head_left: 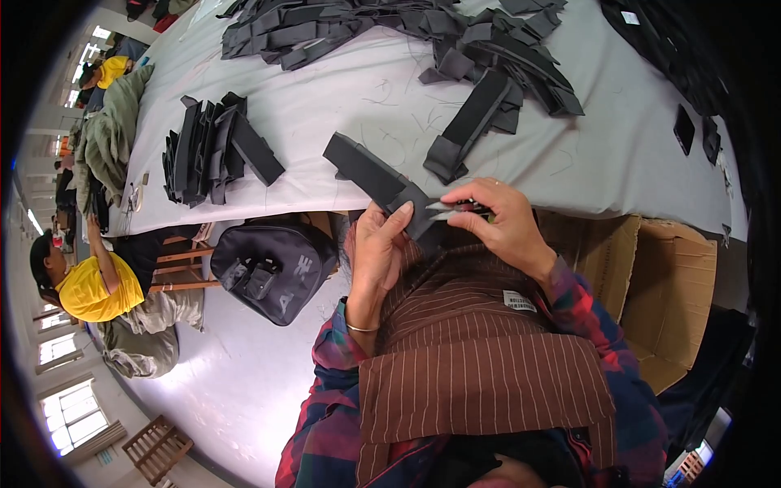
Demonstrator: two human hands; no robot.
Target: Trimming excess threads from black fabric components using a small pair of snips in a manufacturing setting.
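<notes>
A long folded piece of black fabric [366,169] is pinched in my left hand [381,246], thumb on top, at the table's near edge. Its far end lies out over the pale cloth, while its near end hangs down toward my apron. My right hand [503,224] is closed around small thread snips [442,211], whose pointed silvery blades face left, close to the fabric's near end. Whether the blades touch the fabric I cannot tell. To the right of the held piece lies a similar black fabric piece [468,122].
A bundle of black fabric pieces [213,150] lies left on the cloth-covered table [325,98]; a larger heap [325,28] spreads at the back. A phone [684,130] lies far right. Below are a black bag [277,268] and cardboard box [671,285]. A person in yellow [98,285] sits left.
</notes>
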